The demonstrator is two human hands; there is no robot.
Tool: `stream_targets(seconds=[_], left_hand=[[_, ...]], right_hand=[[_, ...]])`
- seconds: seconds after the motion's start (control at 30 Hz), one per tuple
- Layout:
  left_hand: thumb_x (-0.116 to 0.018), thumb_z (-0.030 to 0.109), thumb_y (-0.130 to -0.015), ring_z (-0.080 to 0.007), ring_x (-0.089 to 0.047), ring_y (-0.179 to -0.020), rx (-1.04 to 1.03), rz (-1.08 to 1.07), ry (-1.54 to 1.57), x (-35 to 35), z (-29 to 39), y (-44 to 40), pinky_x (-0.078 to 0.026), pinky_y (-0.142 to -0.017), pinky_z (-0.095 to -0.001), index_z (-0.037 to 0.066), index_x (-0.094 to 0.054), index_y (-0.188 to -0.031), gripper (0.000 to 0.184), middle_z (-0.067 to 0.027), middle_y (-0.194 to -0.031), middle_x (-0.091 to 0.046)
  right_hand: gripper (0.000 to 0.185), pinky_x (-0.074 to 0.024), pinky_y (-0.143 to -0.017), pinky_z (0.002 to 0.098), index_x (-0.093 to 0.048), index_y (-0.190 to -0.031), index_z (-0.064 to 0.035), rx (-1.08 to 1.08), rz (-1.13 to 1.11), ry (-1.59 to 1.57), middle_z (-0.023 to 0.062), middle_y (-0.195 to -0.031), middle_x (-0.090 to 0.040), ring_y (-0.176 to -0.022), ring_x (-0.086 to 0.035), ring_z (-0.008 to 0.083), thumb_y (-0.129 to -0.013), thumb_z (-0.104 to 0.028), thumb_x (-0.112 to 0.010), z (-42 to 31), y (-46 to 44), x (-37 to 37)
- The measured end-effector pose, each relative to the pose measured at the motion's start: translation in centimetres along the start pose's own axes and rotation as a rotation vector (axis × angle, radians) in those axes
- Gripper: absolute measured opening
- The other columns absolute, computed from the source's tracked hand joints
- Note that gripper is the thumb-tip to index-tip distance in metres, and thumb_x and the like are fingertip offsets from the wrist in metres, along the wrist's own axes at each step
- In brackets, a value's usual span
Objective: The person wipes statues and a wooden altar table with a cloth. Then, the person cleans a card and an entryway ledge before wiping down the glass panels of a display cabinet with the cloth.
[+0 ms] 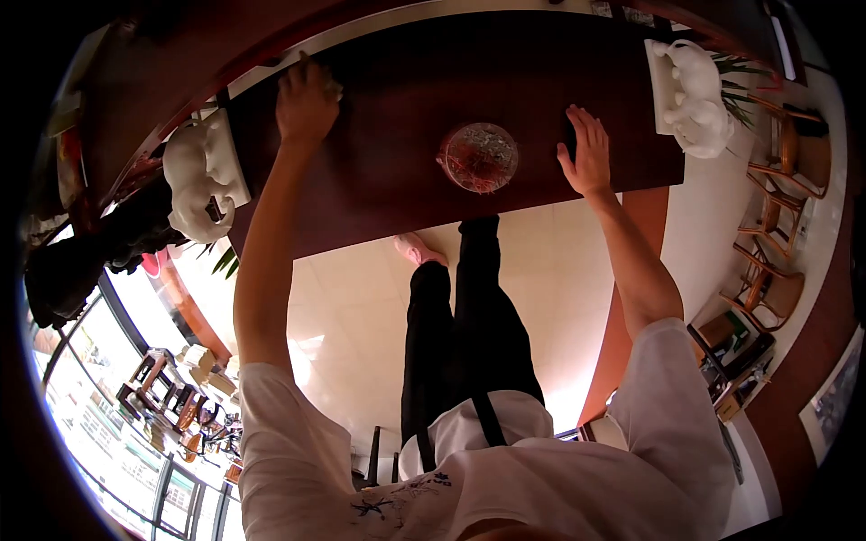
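Note:
My left hand (305, 106) is closed on a crumpled, light-brown cloth (334, 88) at the table's far left corner. Most of the cloth is hidden under the fingers. My right hand (589, 155) lies on the dark, glossy wooden table (388, 171) near its front right part, fingers stretched out and holding nothing. To the left of that hand stands a round, clear glass dish (483, 158) with a faceted look, apart from both hands. Reddish tones show through its glass.
White animal figurines stand on pale bases beyond the table's left end (191, 176) and right end (696, 99). Wooden chairs (767, 279) line the right wall. Small furniture (180, 397) stands near windows at lower left. A darker wooden surface (171, 63) rises at upper left.

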State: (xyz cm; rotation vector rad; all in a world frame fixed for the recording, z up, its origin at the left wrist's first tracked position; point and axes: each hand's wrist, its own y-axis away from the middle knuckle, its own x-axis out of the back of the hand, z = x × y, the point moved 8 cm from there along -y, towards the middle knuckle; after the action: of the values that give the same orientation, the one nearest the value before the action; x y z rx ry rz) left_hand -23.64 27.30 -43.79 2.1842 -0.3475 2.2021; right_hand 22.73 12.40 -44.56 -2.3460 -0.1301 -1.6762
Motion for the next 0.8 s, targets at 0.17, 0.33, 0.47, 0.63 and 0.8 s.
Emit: stream_targets(seconds=[0.17,0.33,0.47,0.63,0.8], left_hand=[[-0.068,0.022,-0.086,-0.0422,-0.055,-0.116,0.112,-0.121,0.03,1.6,-1.1,6.5,-0.051,-0.098,-0.0512,0.006,-0.055,-0.129,0.048,-0.0227,-0.127,-0.055],[-0.068,0.02,-0.084,-0.0427,-0.054,-0.115,0.202,-0.226,-0.002,3.1,0.4,14.3,-0.049,-0.098,-0.0498,0.003,-0.055,-0.127,0.048,-0.0238,-0.125,-0.055],[-0.067,0.014,-0.081,-0.0432,-0.053,-0.12,0.24,-0.14,0.007,4.4,4.0,18.2,-0.049,-0.1,-0.0487,0.002,-0.058,-0.123,0.045,-0.0261,-0.125,-0.056],[-0.068,0.004,-0.077,-0.0474,-0.047,-0.134,0.118,-0.104,0.279,4.5,8.4,21.0,-0.043,-0.112,-0.055,0.002,-0.056,-0.134,0.059,-0.0245,-0.135,-0.053],[-0.068,0.012,-0.083,-0.0462,-0.05,-0.13,0.171,0.041,0.234,1.6,4.1,11.8,-0.046,-0.109,-0.053,0.003,-0.055,-0.136,0.055,-0.0233,-0.13,-0.057]], right_hand=[[0.084,-0.029,-0.125,0.0537,-0.039,-0.155,-0.0068,-0.001,-0.051,-0.026,0.014,-0.158,-0.043,-0.146,-0.041,0.0367,-0.086,-0.036,-0.076,-0.4,0.8,0.2],[0.125,-0.0344,-0.122,0.0538,-0.027,-0.161,-0.0069,0.077,-0.154,-0.434,0.0172,-0.165,-0.035,-0.145,-0.04,0.0404,-0.062,-0.036,-0.097,-6.9,-2.7,3.6],[0.132,-0.0372,-0.12,0.0511,-0.026,-0.162,-0.0075,0.15,-0.271,-0.542,0.0142,-0.161,-0.042,-0.143,-0.045,0.0377,-0.057,-0.032,-0.101,-11.2,-4.3,1.9],[0.134,-0.0373,-0.12,0.0521,-0.026,-0.163,-0.0073,0.248,-0.236,-0.499,0.0116,-0.145,-0.061,-0.137,-0.053,0.0362,-0.054,-0.025,-0.102,-12.7,-6.1,1.6],[0.134,-0.035,-0.122,0.0531,-0.024,-0.163,-0.0079,0.137,-0.248,-0.462,0.0116,-0.144,-0.063,-0.14,-0.05,0.0368,-0.055,-0.02,-0.102,-12.4,-6.4,1.2]])
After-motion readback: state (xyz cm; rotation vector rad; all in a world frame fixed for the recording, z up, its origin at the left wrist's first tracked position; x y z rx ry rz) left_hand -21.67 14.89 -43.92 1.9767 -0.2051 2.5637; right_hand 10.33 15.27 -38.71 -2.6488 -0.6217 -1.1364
